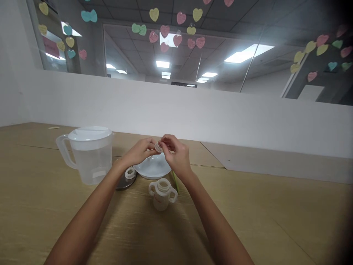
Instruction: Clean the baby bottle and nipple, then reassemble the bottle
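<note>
Above the white bowl (153, 170), my left hand (140, 150) and my right hand (176, 154) meet with closed fingers on a small clear round piece (158, 147). The piece is too small to tell its exact kind. Below them an uncapped baby bottle (161, 198) with two side handles stands upright on the table. Left of the bowl, a white screw ring (130, 173) lies on a dark round metal plate (127, 184), partly covered by my left forearm.
A lidded clear plastic pitcher (93, 162) stands at the left, its handle pointing left. Beside the bowl a thin green stick (175, 182) lies partly behind my right wrist. The wooden table (261, 209) ends at a white wall (165, 106), with a window above bearing heart-shaped notes.
</note>
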Motion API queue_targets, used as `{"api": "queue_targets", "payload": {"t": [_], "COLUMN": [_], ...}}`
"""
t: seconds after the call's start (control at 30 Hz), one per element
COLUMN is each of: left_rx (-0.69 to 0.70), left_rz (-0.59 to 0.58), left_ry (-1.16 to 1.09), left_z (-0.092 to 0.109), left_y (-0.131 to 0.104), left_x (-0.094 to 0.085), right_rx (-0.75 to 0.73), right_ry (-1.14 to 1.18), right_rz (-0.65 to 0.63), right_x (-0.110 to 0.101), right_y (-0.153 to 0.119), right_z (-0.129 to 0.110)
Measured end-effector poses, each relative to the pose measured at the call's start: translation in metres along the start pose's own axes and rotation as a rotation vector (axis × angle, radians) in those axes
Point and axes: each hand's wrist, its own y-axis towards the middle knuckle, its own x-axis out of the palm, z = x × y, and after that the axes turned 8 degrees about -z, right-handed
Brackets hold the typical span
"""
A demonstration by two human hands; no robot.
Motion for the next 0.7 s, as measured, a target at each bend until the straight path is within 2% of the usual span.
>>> {"api": "queue_targets", "payload": {"t": [0.13, 0.4, 0.6, 0.7], "left_rx": [-0.030, -0.037, -0.003, 0.005], "left_rz": [-0.004, 0.007, 0.014, 0.046], "left_ry": [0.038, 0.053, 0.031, -0.019], "left_z": [0.000, -0.004, 0.000, -0.008], "left_y": [0.001, -0.001, -0.002, 0.001], "left_x": [0.001, 0.002, -0.002, 0.000], "right_rx": [-0.019, -0.160, -0.093, -0.078], "right_ry": [-0.013, -0.303, -0.378, -0.370], "right_rz": [0.006, 0.014, -0.026, 0.005], "right_x": [-0.002, -0.005, 0.003, -0.002], "right_y": [0.001, 0.003, 0.000, 0.002], "right_z": [0.001, -0.004, 0.010, 0.005]}}
